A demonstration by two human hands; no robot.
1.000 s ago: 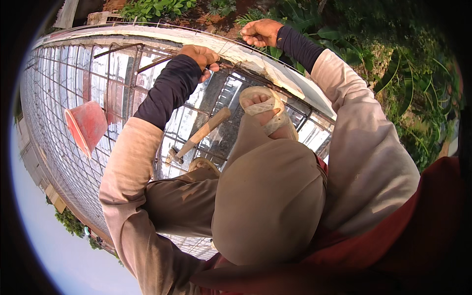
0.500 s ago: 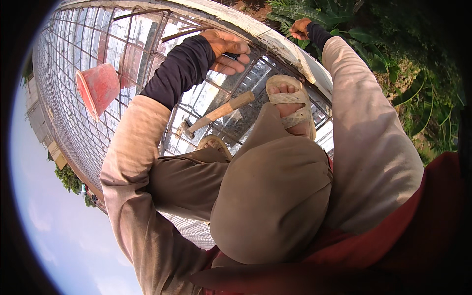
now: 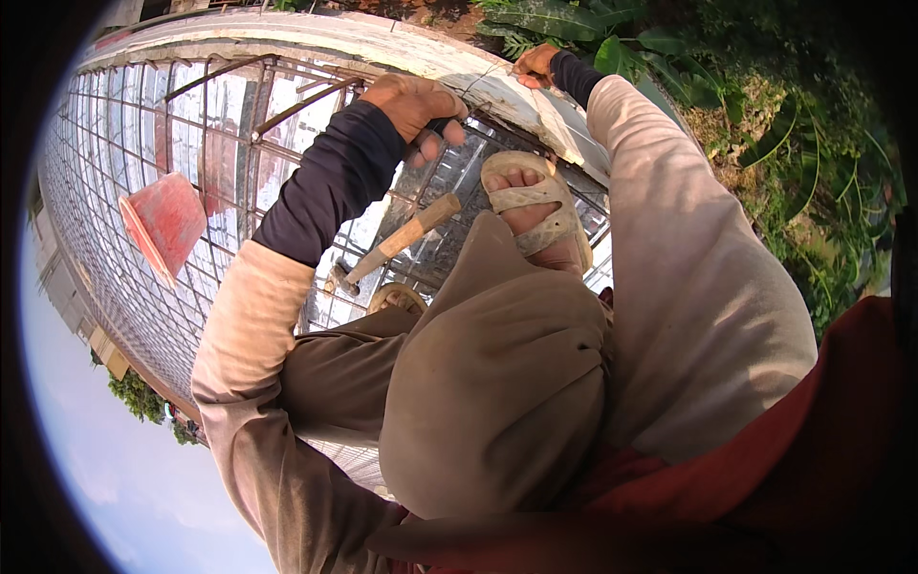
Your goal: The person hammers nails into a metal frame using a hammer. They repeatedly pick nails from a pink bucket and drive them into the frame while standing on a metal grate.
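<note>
My left hand [image 3: 413, 107] is closed above the steel bar mesh [image 3: 222, 113], its fingers curled around something dark that is mostly hidden. Farther right, over the pale board edge [image 3: 564, 129], my right hand [image 3: 537, 67] pinches what looks like a thin wire [image 3: 486, 73]. That dark line runs toward my left hand, though its ends are hard to see. A hammer [image 3: 400, 241] with a wooden handle lies on the mesh below my left hand, beside my sandalled foot [image 3: 537, 212].
A red bucket [image 3: 172, 225] rests tilted on the mesh at the left. Shiny sheeting shows under the bars. Beyond the board edge, leafy plants [image 3: 660, 57] grow at the right. Loose bars [image 3: 304, 107] lie near my left wrist, and sky shows at the lower left.
My right hand has come left, from over the plants to the board edge, nearer my left hand. My left hand's fingers are more curled. The view has shifted slightly.
</note>
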